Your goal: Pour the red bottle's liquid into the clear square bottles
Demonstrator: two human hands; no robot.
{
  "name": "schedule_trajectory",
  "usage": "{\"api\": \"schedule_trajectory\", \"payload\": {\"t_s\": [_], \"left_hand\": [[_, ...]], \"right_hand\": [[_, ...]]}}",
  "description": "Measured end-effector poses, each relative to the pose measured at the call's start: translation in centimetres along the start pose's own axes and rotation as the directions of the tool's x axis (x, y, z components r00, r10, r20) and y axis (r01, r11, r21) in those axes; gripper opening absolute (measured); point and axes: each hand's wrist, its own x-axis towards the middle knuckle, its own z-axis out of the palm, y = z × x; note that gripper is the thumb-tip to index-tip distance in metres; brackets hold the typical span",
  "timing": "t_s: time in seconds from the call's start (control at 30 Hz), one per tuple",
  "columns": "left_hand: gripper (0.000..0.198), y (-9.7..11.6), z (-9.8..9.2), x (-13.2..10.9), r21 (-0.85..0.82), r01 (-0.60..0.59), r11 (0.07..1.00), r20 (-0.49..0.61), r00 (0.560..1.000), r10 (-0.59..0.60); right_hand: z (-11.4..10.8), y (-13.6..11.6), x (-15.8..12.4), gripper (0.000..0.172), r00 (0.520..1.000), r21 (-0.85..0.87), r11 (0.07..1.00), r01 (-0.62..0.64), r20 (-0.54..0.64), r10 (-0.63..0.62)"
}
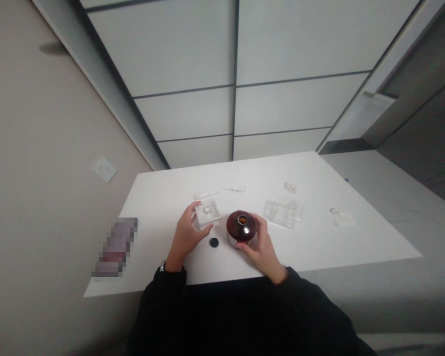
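Note:
My left hand (189,230) is closed around a clear square block (207,213) with a round hollow in its top. Its thumb lies along the near side and the fingers along the far left. My right hand (261,249) grips a round dark red glass jar (241,226) from its right side. The jar stands upright, with a small open neck ringed in metal and a paler lower part. Between the hands, nearer to me, a small black round cap (214,242) lies on the white table (304,247).
Behind the hands lies a thin white piece (234,189) with a cord-like middle. To the right are a clear plastic box (280,213), a crumpled wrapper (290,187) and another wrapper (343,217). A pixelated item (116,247) is at the left edge. Panelled doors (193,118) stand behind.

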Motion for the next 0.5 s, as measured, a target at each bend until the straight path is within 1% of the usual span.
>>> {"api": "schedule_trajectory", "payload": {"t_s": [0.2, 0.37, 0.5], "left_hand": [[0.065, -0.12, -0.04, -0.20, 0.028, 0.002, 1.000, 0.037, 0.999, -0.003], [0.066, -0.29, -0.08, -0.28, 0.072, 0.013, 0.997, 0.078, 0.997, -0.018], [0.066, -0.35, -0.07, -0.24, 0.113, 0.008, 0.994, 0.088, 0.996, -0.018]], "right_hand": [[-0.04, -0.19, 0.31, 0.074, 1.000, -0.039, 0.999, 0.005, -0.004, -0.005], [-0.09, 0.06, 0.07, 0.077, 1.000, -0.074, 0.997, -0.014, -0.006, 0.014], [0.11, 0.09, -0.07, 0.085, 1.000, -0.082, 0.997, -0.005, -0.012, 0.004]]}}
